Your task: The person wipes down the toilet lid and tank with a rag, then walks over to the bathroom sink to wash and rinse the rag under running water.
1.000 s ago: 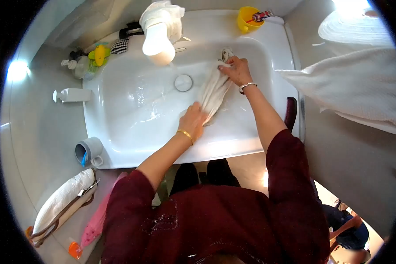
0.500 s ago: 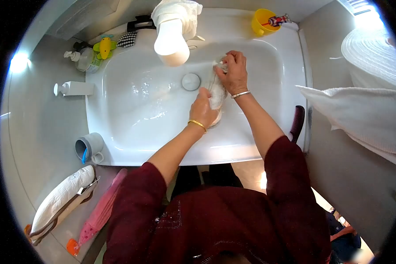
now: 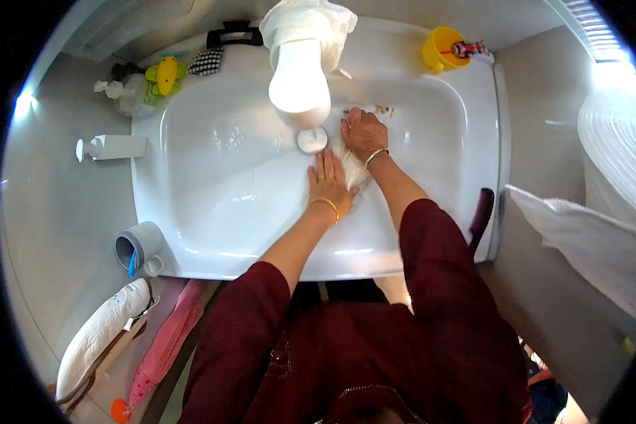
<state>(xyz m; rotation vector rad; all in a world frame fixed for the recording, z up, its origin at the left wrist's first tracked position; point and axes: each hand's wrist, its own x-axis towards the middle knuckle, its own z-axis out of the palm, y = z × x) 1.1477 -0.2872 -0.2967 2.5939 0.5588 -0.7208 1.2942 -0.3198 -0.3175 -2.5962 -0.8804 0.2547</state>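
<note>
A wet white cloth (image 3: pixel 352 169) lies bunched in the white sink (image 3: pixel 212 191), running between my two hands. A brownish-patterned end of it (image 3: pixel 383 112) shows beyond my right knuckles. My left hand (image 3: pixel 328 185) rests flat along the cloth's left side, its fingers stretched out near the round drain plug (image 3: pixel 312 140). My right hand (image 3: pixel 365 134) is closed, pressing down on the cloth's upper part. The fingertips of that hand are hidden, and so is some of the cloth.
A white faucet (image 3: pixel 300 81) with cloth wrapped round its base juts over the drain. Yellow cup (image 3: pixel 434 60), dark comb (image 3: pixel 481 215), grey mug (image 3: pixel 145 240) and pump bottle (image 3: pixel 120 147) line the rim. At right hangs a white paper roll (image 3: pixel 615 134).
My left hand has gone from gripping the cloth to lying flat with fingers extended. My right hand has moved down and closed further over the cloth. The view has shifted slightly.
</note>
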